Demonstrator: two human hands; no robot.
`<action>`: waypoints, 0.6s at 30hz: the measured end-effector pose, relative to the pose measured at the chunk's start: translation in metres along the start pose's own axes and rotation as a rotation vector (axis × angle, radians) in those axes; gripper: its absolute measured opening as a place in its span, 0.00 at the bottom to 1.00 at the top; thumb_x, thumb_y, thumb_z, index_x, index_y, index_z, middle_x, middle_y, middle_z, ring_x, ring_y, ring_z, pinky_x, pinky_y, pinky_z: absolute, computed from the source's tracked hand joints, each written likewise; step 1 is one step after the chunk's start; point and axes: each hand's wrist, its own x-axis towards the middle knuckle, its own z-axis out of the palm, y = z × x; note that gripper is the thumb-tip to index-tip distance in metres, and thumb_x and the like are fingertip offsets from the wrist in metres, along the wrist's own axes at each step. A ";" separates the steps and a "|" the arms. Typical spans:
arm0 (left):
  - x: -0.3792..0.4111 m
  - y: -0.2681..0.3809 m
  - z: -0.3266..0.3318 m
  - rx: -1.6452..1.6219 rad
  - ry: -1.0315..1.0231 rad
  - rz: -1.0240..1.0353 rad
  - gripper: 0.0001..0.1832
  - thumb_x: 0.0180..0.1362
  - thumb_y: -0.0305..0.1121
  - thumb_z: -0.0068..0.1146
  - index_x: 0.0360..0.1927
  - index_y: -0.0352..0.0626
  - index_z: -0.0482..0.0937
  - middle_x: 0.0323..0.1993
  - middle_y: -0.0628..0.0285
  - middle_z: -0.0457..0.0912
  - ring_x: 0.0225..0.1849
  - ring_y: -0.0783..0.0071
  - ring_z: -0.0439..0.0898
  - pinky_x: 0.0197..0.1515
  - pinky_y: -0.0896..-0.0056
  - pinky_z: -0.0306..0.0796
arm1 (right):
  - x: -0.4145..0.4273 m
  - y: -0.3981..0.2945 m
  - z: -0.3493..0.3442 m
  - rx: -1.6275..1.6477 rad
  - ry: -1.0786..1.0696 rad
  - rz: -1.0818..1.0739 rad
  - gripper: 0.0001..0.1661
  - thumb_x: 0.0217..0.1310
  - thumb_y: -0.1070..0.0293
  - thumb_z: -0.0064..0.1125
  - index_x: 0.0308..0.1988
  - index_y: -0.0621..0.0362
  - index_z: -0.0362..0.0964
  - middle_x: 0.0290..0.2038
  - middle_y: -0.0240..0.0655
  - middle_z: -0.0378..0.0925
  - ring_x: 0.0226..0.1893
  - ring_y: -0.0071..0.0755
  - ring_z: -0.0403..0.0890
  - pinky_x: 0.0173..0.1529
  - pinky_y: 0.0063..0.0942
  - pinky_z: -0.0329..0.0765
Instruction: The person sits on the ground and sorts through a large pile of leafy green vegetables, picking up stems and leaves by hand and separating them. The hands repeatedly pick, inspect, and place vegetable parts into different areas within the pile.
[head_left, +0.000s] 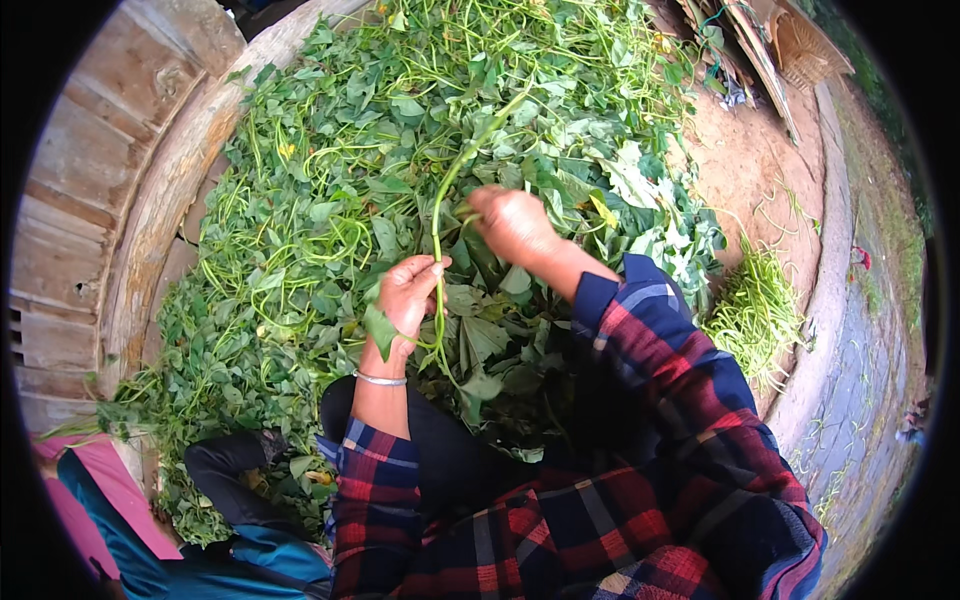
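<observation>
Upright between the thumb and fingers of my left hand is a long green vine stem, its thin tip bending up to the right. Leafy side shoots hang from the stem's lower end, and one leaf lies against my left wrist. Just right of the stem, my right hand is blurred with its fingers drawn together. A thin green stalk shows at those fingertips. Beneath both hands spreads a large heap of leafy green vines, with broad loose leaves piled between my knees.
A bundle of stripped green stems lies on the bare earth to the right. Beyond it runs a raised ledge. A log and plank wall border the left. Another person in teal clothing sits at lower left. A woven basket stands upper right.
</observation>
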 end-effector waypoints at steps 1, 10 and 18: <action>0.001 -0.004 -0.005 -0.032 -0.036 0.013 0.11 0.61 0.31 0.50 0.42 0.35 0.76 0.22 0.67 0.74 0.21 0.81 0.72 0.22 0.81 0.69 | 0.003 0.002 -0.005 0.047 0.050 0.045 0.10 0.51 0.65 0.54 0.35 0.54 0.72 0.34 0.40 0.77 0.34 0.48 0.79 0.37 0.42 0.76; 0.009 0.001 -0.016 -0.483 0.058 0.207 0.12 0.63 0.32 0.47 0.46 0.36 0.73 0.31 0.64 0.76 0.30 0.79 0.75 0.31 0.77 0.71 | -0.010 -0.019 0.008 1.082 -0.391 0.538 0.17 0.64 0.55 0.50 0.35 0.60 0.71 0.22 0.26 0.71 0.20 0.19 0.68 0.28 0.20 0.70; 0.009 0.002 -0.015 -0.585 0.116 0.273 0.12 0.63 0.33 0.48 0.47 0.39 0.74 0.33 0.67 0.77 0.33 0.81 0.74 0.34 0.78 0.67 | -0.025 -0.046 0.000 1.579 -0.793 0.655 0.10 0.60 0.62 0.58 0.29 0.52 0.67 0.15 0.19 0.57 0.13 0.13 0.54 0.16 0.16 0.48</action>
